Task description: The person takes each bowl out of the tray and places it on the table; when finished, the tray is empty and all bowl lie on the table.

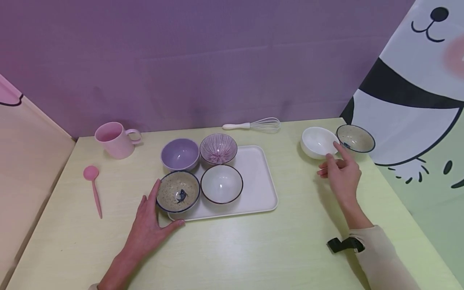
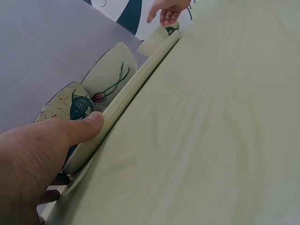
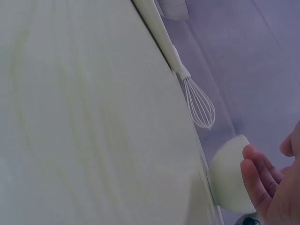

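Observation:
My left hand (image 1: 150, 227) is spread about the left and front of a speckled bowl (image 1: 178, 192) with a blue fish inside. Its fingertips meet the bowl's left rim, and the thumb (image 2: 89, 127) lies straight near the front edge of a white tray (image 1: 259, 189). A white bowl with a brown rim (image 1: 222, 184), a purple bowl (image 1: 180, 154) and a purple-striped bowl (image 1: 218, 148) stand close by. My right hand (image 1: 342, 173) hovers beside a plain white bowl (image 1: 317, 141), index finger extended by its rim; whether it touches cannot be told. Another speckled bowl (image 1: 357, 137) stands just behind.
A white-handled whisk (image 1: 253, 125) lies along the table's back edge. To the left are a pink mug (image 1: 115, 141) and a pink spoon (image 1: 92, 183). Purple cloth (image 1: 217, 72) hangs behind the table (image 1: 232, 257), with a printed panel at the right.

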Action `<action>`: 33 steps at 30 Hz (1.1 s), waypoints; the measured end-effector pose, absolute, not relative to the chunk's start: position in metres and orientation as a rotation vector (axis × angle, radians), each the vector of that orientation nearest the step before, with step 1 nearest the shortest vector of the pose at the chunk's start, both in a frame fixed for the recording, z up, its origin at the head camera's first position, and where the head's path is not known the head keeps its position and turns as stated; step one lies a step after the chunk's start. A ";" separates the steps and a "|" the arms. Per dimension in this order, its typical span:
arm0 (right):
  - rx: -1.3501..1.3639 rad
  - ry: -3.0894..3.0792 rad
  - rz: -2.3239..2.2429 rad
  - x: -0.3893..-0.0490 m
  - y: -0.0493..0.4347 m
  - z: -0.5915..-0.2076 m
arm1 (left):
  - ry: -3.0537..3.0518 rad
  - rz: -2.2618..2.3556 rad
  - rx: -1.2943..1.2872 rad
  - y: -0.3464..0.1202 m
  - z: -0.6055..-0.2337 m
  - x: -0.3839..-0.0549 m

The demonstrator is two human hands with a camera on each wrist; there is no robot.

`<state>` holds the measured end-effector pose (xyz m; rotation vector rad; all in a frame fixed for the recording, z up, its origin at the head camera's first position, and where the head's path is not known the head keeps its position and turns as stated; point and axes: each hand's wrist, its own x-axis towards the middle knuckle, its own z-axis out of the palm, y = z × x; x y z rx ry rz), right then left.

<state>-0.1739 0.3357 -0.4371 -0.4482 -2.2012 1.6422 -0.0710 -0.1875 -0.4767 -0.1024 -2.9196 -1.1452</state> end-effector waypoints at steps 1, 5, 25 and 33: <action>-0.435 -2.215 1.633 -0.173 0.333 -0.437 | -2.920 -1.144 -0.102 -0.187 -0.477 -0.071; -0.386 -2.266 1.584 -0.169 0.321 -0.436 | -2.909 -1.137 -0.113 -0.187 -0.478 -0.072; -0.077 -2.317 1.586 -0.151 0.269 -0.433 | -2.907 -1.145 -0.119 -0.188 -0.482 -0.073; -0.016 -2.364 1.594 -0.144 0.254 -0.434 | -2.908 -1.133 -0.119 -0.188 -0.479 -0.072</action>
